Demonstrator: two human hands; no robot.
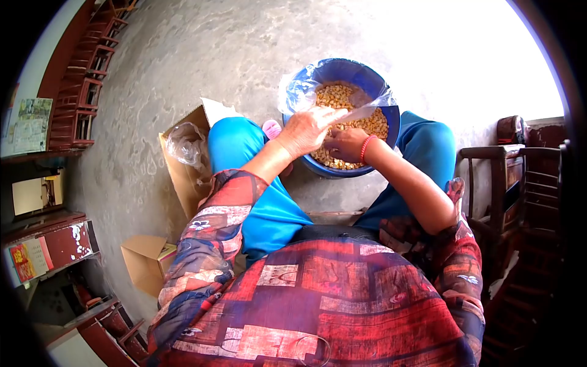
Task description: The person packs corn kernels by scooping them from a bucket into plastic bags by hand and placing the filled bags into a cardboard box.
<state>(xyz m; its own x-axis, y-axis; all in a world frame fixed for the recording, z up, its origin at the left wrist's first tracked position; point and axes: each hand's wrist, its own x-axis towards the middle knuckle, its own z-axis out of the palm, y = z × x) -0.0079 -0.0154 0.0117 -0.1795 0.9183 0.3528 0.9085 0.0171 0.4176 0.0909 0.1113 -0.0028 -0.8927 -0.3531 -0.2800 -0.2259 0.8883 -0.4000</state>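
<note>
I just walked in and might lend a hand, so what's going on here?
A person has a blue tub of what look like corn kernels between their legs. Clear plastic hangs over the rim. The left hand is by the plastic; the right hand is low at the kernels. Whether either grips anything is unclear. A cardboard box stands beside the left leg.

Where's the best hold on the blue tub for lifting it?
Probably the blue tub's rim, left and right, from above: it is round, stands upright and holds many kernels, so a one-sided lift might tip it. Clear the loose plastic on its left first.
</note>
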